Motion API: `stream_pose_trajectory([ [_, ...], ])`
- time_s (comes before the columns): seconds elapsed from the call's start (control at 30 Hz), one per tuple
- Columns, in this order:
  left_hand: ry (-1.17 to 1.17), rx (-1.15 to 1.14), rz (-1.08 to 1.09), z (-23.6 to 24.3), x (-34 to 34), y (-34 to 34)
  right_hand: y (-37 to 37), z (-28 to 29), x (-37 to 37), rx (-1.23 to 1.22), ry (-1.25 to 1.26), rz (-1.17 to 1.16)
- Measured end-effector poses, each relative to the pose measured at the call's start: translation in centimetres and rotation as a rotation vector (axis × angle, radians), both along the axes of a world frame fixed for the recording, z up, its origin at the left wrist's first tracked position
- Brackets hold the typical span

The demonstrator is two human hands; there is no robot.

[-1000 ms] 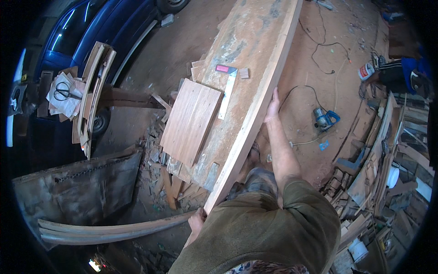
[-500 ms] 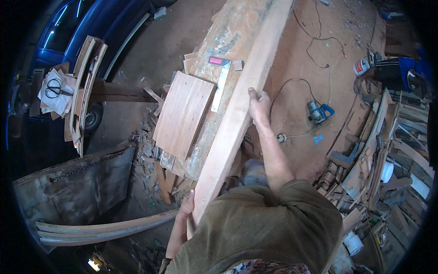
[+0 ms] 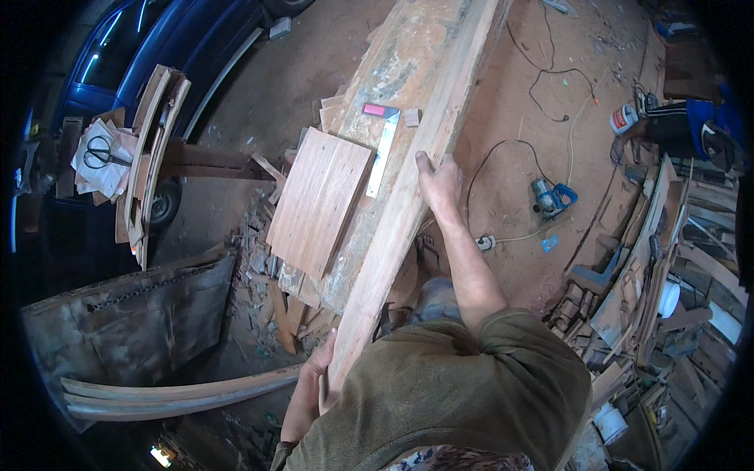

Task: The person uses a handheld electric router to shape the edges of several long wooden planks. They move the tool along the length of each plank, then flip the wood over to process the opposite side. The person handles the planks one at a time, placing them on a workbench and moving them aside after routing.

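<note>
A long pale wooden plank runs diagonally along the workbench's right edge toward my body. My right hand is closed on it near the middle, with the thumb over the top face. My left hand grips its lower end by my shirt, fingers partly hidden. Left of the plank, on the stained bench top, lie a square glued-strip wooden board, a try square with a pink-marked handle and a small wood block.
A blue vehicle stands left, behind stacked curved wood pieces with scissors. Curved strips lie lower left. On the floor are a blue power tool, cables and wood scraps. Another person's dark-trousered legs show at right.
The plank has rolled over, showing a different, broader face. My right hand has shifted from its outer edge to over the top, left and down. My left hand has moved slightly left.
</note>
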State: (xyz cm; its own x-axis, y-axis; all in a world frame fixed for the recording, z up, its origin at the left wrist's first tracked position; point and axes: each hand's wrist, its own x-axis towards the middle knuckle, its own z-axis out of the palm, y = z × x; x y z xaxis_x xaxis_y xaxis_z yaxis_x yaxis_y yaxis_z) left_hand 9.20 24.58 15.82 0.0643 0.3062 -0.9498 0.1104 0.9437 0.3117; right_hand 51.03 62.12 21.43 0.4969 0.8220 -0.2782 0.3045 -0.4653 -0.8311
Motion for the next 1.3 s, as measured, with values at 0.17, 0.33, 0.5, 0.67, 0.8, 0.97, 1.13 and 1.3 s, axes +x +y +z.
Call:
stream_pose_trajectory([
  [0.17, 0.070, 0.140, -0.075, -0.6, -0.6, -1.1, -0.3, -0.4, -0.1, -0.055, 0.020, 0.018],
  [0.33, 0.481, 0.339, -0.176, 6.2, 4.1, 2.9, -1.3, -7.2, 0.7, 0.021, 0.456, -0.158],
  [0.5, 0.646, 0.423, -0.194, 4.7, 5.0, 2.5, -1.6, -14.0, 0.3, -0.039, 0.668, -0.329],
  [0.67, 0.691, 0.383, -0.238, 5.1, 5.2, -1.3, -5.8, -7.0, -1.0, -0.065, 0.605, -0.324],
  [0.8, 0.640, 0.380, -0.180, 4.3, 4.9, -2.5, -6.3, -7.1, -1.2, -0.019, 0.544, -0.392],
  [0.97, 0.635, 0.415, -0.224, 3.0, 6.3, 1.8, -2.0, -13.7, 1.6, 0.058, 0.549, -0.378],
  [1.13, 0.689, 0.423, -0.212, 0.7, 7.1, 4.7, 2.3, -13.2, 3.6, 0.011, 0.608, -0.356],
  [1.3, 0.621, 0.370, -0.192, 0.6, 7.5, 4.5, -0.3, -13.4, 3.2, 0.057, 0.653, -0.295],
])
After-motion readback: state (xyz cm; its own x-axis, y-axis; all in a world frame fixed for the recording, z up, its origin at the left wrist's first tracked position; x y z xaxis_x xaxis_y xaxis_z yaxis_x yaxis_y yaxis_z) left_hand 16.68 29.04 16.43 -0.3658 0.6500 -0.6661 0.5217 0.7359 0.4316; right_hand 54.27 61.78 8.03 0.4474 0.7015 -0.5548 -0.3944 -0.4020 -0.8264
